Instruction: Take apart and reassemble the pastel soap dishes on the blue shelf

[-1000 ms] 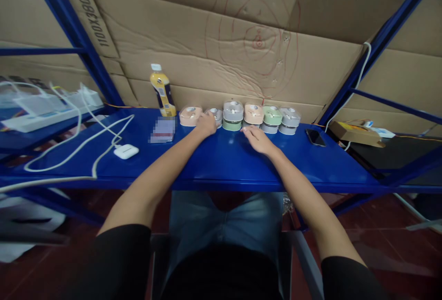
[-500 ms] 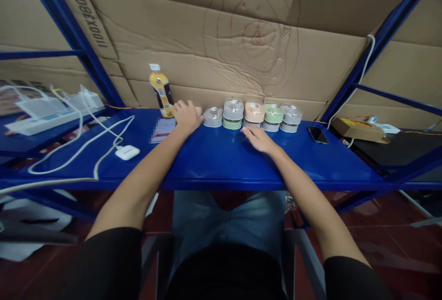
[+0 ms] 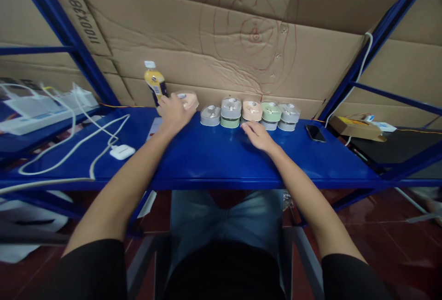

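We're gripping the pink box (image 3: 188, 101) in our left hand (image 3: 174, 113), kinda tilting it between the bottle (image 3: 154, 79) and grey box (image 3: 210, 115), resting our right hand (image 3: 258, 137) just before the stacks (image 3: 231, 107), not really telling if its fingers are pinching.

boxes (image 3: 231, 108): 10 | bottle (image 3: 154, 78): 1 | phone (image 3: 315, 133): 1 | earbud case (image 3: 122, 152): 1

Left hand (image 3: 175, 114) on peach container (image 3: 189, 101)
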Demonstrator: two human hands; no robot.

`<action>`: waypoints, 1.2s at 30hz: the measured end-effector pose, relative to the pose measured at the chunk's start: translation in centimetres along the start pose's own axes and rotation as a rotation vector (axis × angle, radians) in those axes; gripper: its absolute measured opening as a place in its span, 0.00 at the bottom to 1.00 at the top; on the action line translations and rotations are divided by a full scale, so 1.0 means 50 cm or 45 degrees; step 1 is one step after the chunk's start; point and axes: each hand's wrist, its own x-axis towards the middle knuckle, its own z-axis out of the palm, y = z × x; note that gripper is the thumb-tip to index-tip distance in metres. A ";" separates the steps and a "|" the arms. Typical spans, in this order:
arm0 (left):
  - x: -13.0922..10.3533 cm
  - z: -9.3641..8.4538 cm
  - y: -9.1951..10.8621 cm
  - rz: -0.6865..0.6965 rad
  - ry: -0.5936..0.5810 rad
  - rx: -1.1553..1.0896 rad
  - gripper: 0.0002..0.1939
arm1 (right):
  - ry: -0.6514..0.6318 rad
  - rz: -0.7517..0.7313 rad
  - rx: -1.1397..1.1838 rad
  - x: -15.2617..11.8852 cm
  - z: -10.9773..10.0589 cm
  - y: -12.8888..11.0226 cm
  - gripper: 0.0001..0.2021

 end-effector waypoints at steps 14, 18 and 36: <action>-0.171 0.064 0.082 1.145 -0.737 -0.740 0.49 | -0.225 -0.190 -0.018 -0.018 -0.008 -0.024 0.60; -0.177 0.081 0.070 1.064 -0.777 -0.807 0.55 | -0.302 -0.139 -0.007 -0.019 0.005 -0.032 0.58; -0.185 0.059 0.059 1.069 -0.731 -0.705 0.23 | 0.213 0.233 0.128 0.000 -0.068 0.034 0.38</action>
